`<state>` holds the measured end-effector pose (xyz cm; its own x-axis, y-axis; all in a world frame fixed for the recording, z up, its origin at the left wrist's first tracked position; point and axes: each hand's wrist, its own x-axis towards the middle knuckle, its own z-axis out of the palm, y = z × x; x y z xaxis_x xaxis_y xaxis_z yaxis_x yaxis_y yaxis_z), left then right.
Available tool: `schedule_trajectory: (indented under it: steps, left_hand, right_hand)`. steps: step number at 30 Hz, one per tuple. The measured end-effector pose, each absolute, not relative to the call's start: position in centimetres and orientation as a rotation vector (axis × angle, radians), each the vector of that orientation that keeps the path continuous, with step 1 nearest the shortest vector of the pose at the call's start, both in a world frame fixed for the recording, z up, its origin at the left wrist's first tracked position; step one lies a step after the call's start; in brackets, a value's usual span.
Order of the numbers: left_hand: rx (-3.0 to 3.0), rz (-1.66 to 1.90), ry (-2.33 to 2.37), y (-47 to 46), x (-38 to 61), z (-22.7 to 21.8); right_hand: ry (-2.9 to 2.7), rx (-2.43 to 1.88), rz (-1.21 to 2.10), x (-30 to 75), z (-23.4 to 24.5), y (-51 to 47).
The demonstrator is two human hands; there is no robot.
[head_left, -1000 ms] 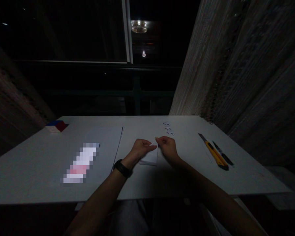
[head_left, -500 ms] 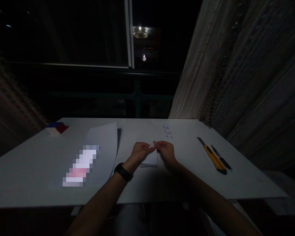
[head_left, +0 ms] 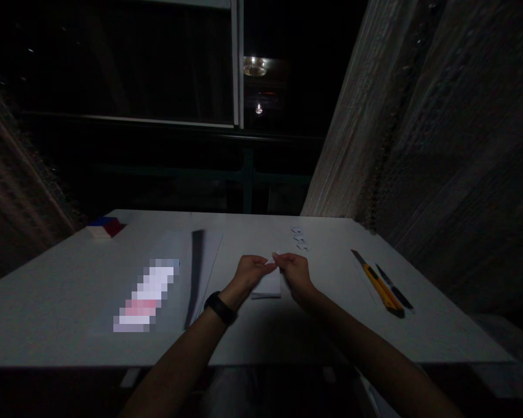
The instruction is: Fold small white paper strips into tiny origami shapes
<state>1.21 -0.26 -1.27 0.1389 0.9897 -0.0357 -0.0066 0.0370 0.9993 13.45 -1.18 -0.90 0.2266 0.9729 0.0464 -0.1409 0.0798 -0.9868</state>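
A small folded white paper (head_left: 268, 285) is held above the near middle of the white table (head_left: 322, 331). My left hand (head_left: 249, 274), with a dark band on the wrist, pinches its upper edge from the left. My right hand (head_left: 294, 270) pinches the same top corner from the right, its fingertips meeting those of the left hand. The fingers cover part of the fold. Beyond my right hand, several small white cut pieces with dark marks (head_left: 300, 239) lie in a short row.
At the right lie a yellow utility knife (head_left: 378, 285) and a slim dark knife-like tool (head_left: 393, 285). To the left are large white paper sheets (head_left: 209, 273) and a blurred-out bright rectangle (head_left: 146, 296). A red, blue and white cube (head_left: 104, 227) stands far left. Curtains (head_left: 344, 128) flank the table.
The lifted edge of the large sheet at the left has shifted left, and a dark strip now shows there. The view has tilted slightly; both hands keep their pinch on the paper.
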Motion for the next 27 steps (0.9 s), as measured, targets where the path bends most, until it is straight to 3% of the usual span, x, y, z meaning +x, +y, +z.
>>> schedule_trajectory:
  steps: [7, 17, 27]
  left_hand:
    - [1.190, 1.091, 1.048, -0.4, 1.3, -1.1]
    - [1.185, 1.105, 0.912, -1.1, 1.3, 0.1]
    - [1.278, 1.105, 0.996, -1.0, 1.7, -0.1]
  right_hand:
    - [-0.857, -1.049, 1.138, 12.6, -1.0, -0.7]
    - [-1.100, -1.128, 0.716, 12.3, 0.1, -1.8]
    - [-1.088, -1.058, 0.814, 13.0, 0.0, -1.3]
